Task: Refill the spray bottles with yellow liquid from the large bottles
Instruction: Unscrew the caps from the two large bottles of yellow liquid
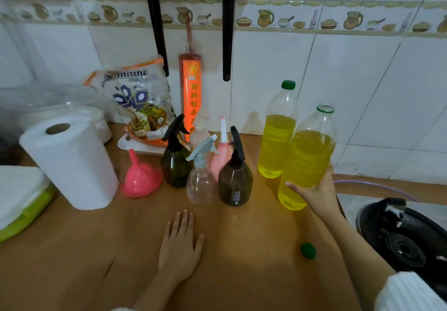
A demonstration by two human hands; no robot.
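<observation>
Spray bottles stand in a cluster at the middle of the wooden bench (96, 250): a dark green one (175, 165), a clear one with a pale blue trigger (200, 185), a brown one with a black trigger (235, 182), and a pink one (221, 158) tucked behind them. All four look empty or nearly so. A pink funnel (141, 177) sits mouth down just left of the green bottle, beside a roll of paper towel (70, 163). To the right, a capped large bottle (278, 131) of yellow liquid stands near the tiled wall. In front of it, the right hand (316, 194) is wrapped around the lower part of an uncapped large bottle (307, 158), also well filled with yellow liquid and tilted slightly. Its grip is closed on that bottle. The left hand (179, 245) lies flat on the bench, fingers straight, grip released, holding nothing. A small green cap (308, 250) lies on the bench near the right forearm.
</observation>
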